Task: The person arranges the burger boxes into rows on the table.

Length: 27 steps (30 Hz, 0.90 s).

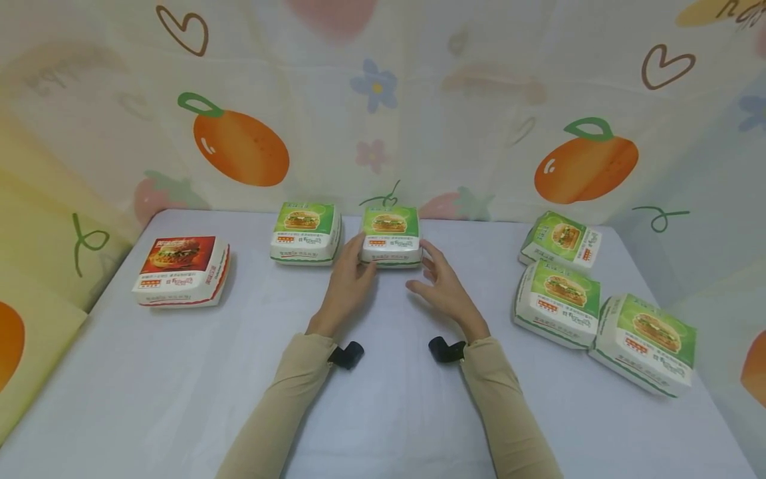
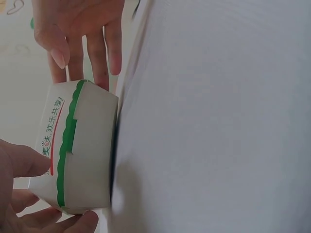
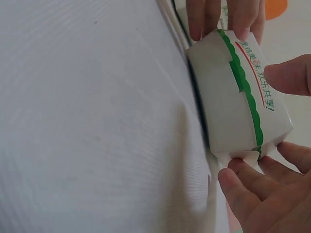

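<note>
- The left side of the green-topped box [image 1: 391, 238] is met by the fingers of the left hand [image 1: 350, 276], whose grip is kept loose; whether its front is touched by the left thumb cannot be told.
- The right side of the same box is met by the fingertips of the right hand [image 1: 445, 286]; its grip is held wide, the thumb well apart from the fingers.
- That box is placed at the middle of the table's far edge; its front is marked with a red line, dark green lettering and a scalloped green band.
- Just to its left, a second green box [image 1: 306, 234] is set by the far edge.
- A red-topped box [image 1: 181, 271] is placed alone by the table's left edge, near the far left corner.
- Along the right edge, three green boxes are grouped in a slanting row: the farthest box [image 1: 560, 243] near the far right corner, the middle box [image 1: 558, 303], and the nearest box [image 1: 645, 346].
- A small black camera [image 1: 347, 356] is worn on the left wrist, another on the right.
- The table [image 1: 389, 412] is covered in white and backed by a fruit-printed cloth [image 1: 431, 126].
</note>
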{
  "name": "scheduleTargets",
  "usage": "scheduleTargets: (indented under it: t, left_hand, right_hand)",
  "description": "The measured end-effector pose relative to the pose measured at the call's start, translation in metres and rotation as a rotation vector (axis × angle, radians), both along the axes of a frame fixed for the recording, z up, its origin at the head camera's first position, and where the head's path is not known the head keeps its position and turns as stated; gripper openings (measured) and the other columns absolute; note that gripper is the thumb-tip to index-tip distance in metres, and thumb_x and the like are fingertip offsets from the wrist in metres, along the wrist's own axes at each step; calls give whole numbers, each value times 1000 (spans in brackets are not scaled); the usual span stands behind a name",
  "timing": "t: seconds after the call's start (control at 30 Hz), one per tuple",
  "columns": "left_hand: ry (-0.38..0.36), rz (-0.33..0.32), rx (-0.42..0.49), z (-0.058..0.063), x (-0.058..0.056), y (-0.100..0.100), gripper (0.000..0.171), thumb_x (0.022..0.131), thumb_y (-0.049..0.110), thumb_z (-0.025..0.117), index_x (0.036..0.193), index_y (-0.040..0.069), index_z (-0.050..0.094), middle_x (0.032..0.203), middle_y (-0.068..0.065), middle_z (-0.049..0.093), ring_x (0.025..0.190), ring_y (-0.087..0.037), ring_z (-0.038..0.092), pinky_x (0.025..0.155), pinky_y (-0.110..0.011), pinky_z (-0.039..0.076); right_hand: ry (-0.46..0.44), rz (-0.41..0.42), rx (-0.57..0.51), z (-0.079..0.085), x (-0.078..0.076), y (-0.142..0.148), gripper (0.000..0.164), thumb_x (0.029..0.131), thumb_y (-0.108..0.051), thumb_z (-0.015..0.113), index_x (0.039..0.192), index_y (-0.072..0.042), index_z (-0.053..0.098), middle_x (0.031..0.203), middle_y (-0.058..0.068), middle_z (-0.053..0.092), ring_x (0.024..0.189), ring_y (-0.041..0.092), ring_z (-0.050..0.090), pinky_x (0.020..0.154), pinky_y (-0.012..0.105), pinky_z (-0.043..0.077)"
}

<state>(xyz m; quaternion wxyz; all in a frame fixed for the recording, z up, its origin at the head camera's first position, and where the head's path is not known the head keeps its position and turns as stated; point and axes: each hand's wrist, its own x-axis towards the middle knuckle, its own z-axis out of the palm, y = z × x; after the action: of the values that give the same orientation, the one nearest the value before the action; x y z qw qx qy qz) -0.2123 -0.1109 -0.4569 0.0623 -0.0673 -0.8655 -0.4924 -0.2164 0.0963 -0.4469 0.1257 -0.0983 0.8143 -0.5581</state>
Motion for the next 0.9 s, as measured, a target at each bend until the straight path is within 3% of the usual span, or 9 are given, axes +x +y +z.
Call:
scheduleTargets:
  t: [0.17, 0.33, 0.73, 0.9]
  left_hand:
    - [-2, 17, -22, 2, 1, 0, 66, 97, 12, 58, 155, 4, 28, 159, -17, 32, 150, -29, 29, 125, -42, 24]
    - [15, 16, -19, 5, 2, 1, 65, 96, 10, 58, 154, 1, 29, 158, -18, 33, 149, -29, 30, 123, -42, 27]
    - [26, 20, -36, 2, 1, 1, 67, 95, 9, 59, 154, 2, 29, 158, -18, 33, 149, -29, 29, 125, -42, 22]
    - [13, 19, -35, 2, 2, 1, 68, 95, 9, 59, 155, 3, 27, 159, -18, 32, 150, -29, 28, 125, -41, 22]
  right_hand:
    - [-5, 20, -23, 1, 0, -2, 90, 89, -3, 68, 159, -14, 14, 168, 10, 9, 152, 34, 22, 124, 44, 26]
    - [1, 18, -8, 1, 0, -3, 90, 88, -5, 68, 160, -15, 14, 168, 9, 11, 152, 34, 23, 124, 43, 26]
    - [-16, 23, -7, -2, -1, -3, 91, 87, -7, 68, 160, -19, 14, 168, 7, 10, 153, 32, 21, 124, 43, 24]
    - [-48, 38, -1, 27, 12, -7, 89, 89, -2, 64, 160, -10, 11, 168, 13, 8, 153, 36, 19, 125, 46, 22]
